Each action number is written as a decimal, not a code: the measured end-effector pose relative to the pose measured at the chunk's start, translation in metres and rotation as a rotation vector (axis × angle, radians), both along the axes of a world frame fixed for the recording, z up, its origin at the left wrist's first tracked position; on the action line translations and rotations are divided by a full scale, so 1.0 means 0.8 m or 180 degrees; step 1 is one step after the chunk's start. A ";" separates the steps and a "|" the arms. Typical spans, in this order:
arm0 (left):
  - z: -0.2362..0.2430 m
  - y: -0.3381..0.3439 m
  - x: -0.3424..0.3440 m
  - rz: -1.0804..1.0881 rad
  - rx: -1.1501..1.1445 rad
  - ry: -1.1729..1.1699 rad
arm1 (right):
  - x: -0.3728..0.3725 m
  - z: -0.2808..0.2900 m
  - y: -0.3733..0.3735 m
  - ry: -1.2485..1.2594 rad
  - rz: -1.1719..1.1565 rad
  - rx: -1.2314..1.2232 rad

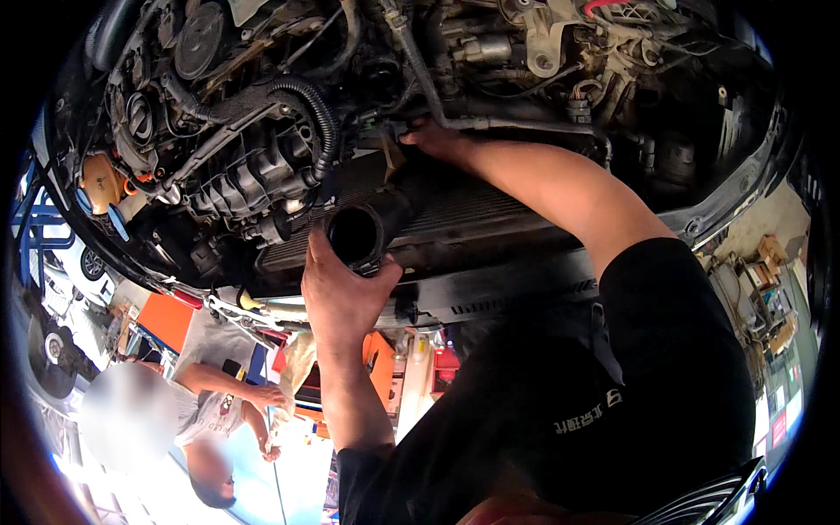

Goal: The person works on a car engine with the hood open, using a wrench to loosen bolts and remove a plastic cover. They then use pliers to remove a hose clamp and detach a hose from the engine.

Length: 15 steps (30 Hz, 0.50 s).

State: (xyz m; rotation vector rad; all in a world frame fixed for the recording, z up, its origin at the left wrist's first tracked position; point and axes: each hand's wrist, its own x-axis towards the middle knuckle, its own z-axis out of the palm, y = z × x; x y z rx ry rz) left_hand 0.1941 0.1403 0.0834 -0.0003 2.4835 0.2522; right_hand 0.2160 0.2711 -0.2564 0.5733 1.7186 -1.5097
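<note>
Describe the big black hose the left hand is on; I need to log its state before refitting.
The black hose is a thick, round tube, matte like rubber, with a thicker lip around its mouth. Its open end faces the camera, free of any fitting and dark inside. It runs up and to the right across the finned radiator, below the engine. The left hand grips it just under the mouth, thumb and fingers around the lip. Its far end is hidden behind the right arm.
</note>
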 end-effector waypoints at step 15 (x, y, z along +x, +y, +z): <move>0.001 -0.003 0.001 0.0009 -0.0102 -0.0119 | -0.021 -0.007 -0.044 -0.1848 -0.2959 -0.1276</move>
